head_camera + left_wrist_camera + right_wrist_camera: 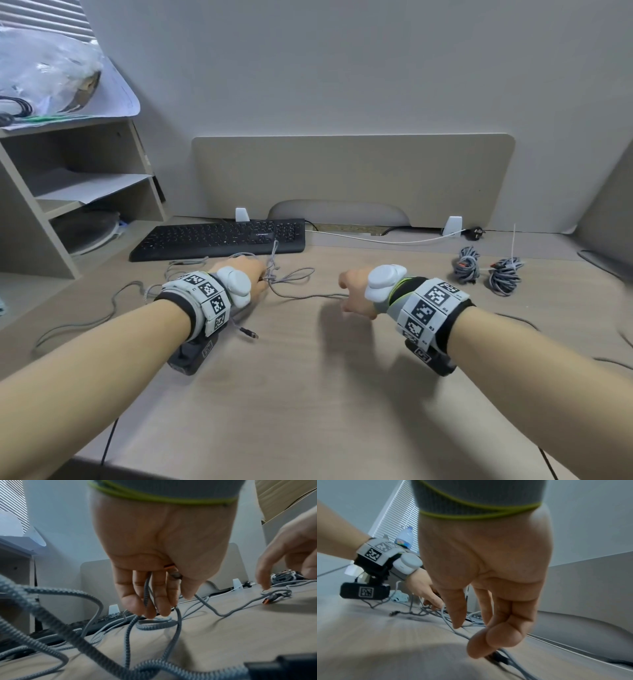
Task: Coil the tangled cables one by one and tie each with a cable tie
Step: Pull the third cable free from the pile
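A long grey braided cable (pixel 294 274) lies tangled on the desk (pixel 308 377) in front of the keyboard. My left hand (pixel 260 275) grips several strands of the cable (pixel 82 642), which run between the curled fingers (pixel 149 601); an orange-tipped plug (pixel 169 566) sits in its palm. My right hand (pixel 344 294) hovers low over the cable's other stretch (pixel 462 632), thumb and fingers apart, one fingertip (pixel 265 588) touching a small loop beside an orange plug (pixel 267 600). Two coiled grey cables (pixel 466 265) (pixel 505 275) lie at the right, a white tie (pixel 512 240) sticking up from one.
A black keyboard (pixel 222 238) lies behind the tangle. A shelf unit (pixel 68 192) with papers stands at the left. A white cord (pixel 376 238) and a black plug (pixel 474 230) lie along the back panel. One loose cable end (pixel 248 332) rests by my left wrist.
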`<state>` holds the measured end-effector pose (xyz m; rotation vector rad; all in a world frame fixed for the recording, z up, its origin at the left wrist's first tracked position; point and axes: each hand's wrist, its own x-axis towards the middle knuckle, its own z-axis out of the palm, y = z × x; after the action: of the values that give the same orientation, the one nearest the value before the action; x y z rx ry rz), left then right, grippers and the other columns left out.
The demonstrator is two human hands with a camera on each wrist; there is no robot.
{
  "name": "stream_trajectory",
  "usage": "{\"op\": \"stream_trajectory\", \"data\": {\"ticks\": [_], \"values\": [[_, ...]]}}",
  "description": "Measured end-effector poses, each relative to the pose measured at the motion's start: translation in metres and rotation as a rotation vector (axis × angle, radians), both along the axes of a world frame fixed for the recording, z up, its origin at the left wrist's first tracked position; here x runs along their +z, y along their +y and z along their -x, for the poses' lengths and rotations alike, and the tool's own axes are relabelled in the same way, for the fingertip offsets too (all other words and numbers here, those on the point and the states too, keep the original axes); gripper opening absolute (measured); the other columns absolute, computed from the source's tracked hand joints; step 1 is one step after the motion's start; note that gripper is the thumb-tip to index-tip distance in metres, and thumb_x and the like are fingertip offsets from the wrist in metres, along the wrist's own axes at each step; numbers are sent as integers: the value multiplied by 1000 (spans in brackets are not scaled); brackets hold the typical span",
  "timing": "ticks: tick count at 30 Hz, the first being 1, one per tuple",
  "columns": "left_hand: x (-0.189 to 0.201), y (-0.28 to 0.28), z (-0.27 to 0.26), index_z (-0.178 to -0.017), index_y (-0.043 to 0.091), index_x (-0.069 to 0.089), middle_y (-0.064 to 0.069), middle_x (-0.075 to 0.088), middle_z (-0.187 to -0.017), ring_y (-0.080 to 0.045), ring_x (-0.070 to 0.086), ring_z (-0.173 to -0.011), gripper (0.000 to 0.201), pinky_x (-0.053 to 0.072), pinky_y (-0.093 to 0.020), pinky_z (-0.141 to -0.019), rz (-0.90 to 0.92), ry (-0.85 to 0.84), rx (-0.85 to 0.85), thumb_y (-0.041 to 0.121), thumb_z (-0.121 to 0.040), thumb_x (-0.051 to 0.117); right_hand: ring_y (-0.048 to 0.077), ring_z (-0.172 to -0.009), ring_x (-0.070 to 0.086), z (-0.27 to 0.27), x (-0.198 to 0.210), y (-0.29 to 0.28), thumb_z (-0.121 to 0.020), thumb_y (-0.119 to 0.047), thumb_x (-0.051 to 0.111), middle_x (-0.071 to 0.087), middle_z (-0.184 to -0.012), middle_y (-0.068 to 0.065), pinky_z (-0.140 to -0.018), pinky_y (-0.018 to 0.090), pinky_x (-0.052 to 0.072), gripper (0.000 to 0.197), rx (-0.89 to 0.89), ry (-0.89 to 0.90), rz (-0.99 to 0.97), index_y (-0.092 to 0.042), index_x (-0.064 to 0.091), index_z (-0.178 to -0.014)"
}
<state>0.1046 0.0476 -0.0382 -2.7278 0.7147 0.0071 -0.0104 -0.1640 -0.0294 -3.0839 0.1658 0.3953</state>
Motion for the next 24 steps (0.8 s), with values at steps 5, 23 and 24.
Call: {"op": "stream_trajectory", "data": {"ticks": [5,23,24], "values": [[0,1,6,-101,20,60,-6,65,-109,-30,63,-92,34,41,-32,-67,115,-87,-12,50,-98,44,23,-75,72,-5,2,35,-91,-34,50,71,-72,4,-72,31,54,43,113,30,-104,-13,49,-129],[14,7,10,-119,20,52,-6,51,-125,-32,47,-119,30,47,-45,-92,91,-63,102,35,-93,51,25,-43,51,-19,-10,49,-93,-14,42,62,-71,15,-45,27,45,13,106,3,-607,-10,52,-86],[17,11,6,-121,21,53,-6,51,-127,-32,46,-120,30,46,-45,-92,65,-57,128,29,-93,49,24,-41,49,-18,-12,43,-92,-12,42,59,-69,13,-43,23,42,14,99,12,-581,-12,52,-84]]}}
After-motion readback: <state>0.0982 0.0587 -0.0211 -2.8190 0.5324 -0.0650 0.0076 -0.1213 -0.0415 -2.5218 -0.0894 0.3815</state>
